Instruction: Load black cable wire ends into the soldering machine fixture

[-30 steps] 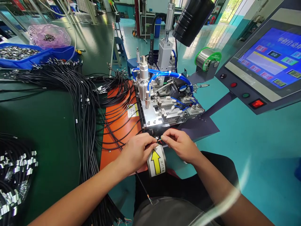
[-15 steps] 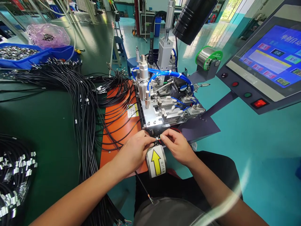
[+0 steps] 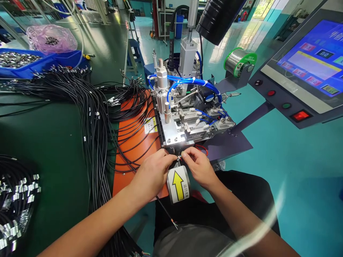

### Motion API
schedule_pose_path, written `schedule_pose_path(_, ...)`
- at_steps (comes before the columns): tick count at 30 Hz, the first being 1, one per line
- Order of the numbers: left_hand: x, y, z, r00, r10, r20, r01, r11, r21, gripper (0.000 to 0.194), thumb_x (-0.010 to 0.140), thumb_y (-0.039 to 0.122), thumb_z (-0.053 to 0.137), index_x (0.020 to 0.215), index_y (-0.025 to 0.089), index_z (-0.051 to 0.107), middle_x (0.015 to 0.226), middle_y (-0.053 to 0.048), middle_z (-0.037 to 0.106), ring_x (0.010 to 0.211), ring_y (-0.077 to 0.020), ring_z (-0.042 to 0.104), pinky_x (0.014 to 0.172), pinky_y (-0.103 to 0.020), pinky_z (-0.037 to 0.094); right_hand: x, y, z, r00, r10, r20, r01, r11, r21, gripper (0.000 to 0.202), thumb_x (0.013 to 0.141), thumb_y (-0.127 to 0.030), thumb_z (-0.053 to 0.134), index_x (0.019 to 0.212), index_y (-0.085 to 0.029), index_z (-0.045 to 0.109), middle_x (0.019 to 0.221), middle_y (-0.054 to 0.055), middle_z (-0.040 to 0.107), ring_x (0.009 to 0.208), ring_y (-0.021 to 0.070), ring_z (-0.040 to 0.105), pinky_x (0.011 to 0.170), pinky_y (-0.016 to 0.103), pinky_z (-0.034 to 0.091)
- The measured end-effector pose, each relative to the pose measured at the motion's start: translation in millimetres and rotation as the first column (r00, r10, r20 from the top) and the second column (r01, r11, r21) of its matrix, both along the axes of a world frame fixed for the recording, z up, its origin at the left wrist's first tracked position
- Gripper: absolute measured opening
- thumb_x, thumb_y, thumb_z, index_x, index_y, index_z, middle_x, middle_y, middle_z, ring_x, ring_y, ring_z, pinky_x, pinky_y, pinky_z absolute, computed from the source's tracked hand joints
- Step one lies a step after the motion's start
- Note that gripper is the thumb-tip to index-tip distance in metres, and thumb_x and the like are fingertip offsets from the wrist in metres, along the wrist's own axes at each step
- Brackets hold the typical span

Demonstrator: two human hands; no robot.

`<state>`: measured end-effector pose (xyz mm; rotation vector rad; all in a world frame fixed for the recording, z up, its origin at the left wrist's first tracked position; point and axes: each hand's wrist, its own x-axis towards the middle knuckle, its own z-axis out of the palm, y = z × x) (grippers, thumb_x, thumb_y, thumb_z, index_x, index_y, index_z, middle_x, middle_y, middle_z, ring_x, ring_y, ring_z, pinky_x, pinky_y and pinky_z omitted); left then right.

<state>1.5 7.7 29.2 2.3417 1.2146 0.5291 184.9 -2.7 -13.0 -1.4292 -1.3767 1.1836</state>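
Observation:
My left hand (image 3: 152,171) is closed in a pinch at the front edge of the soldering machine (image 3: 171,134). A black cable (image 3: 164,210) runs out from under it toward my lap, its stripped end showing thin bare wires. My right hand (image 3: 199,167) is closed too, thumb and forefinger pressed together on the thin wires at the cable's other end. The fingertips of both hands almost meet there, around a small shiny piece, mostly hidden. Just below them sits a round part with a yellow arrow label (image 3: 178,184).
Bundles of black cables (image 3: 96,142) lie on the green table and orange plate (image 3: 128,142). A blue bin (image 3: 24,67) holds small metal parts. A solder spool (image 3: 239,62) and control screen (image 3: 311,64) stand right; a black cylinder (image 3: 221,21) hangs above.
The fingertips of my right hand have shifted slightly left, closer to the left fingertips. The view has tilted a little. Both hands keep their pinch.

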Motion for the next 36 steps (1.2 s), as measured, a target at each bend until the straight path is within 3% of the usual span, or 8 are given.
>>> schedule_pose_path(36, 1.5, 1.0, 1.0, 0.999, 0.028, -0.025, -0.029, 0.999, -0.014, 0.024, 0.091, 0.01, 0.051, 0.103, 0.018, 0.07, 0.096, -0.008, 0.064, 0.09, -0.0204, 0.064, 0.081, -0.033, 0.055, -4.8, -3.2, -0.6, 0.997, -0.06, -0.044, 0.058, 0.997, -0.044, 0.025, 0.091, -0.042, 0.055, 0.081, -0.02, 0.059, 0.073, 0.0, 0.059, 0.064, 0.0155, 0.052, 0.06, 0.027, 0.042)
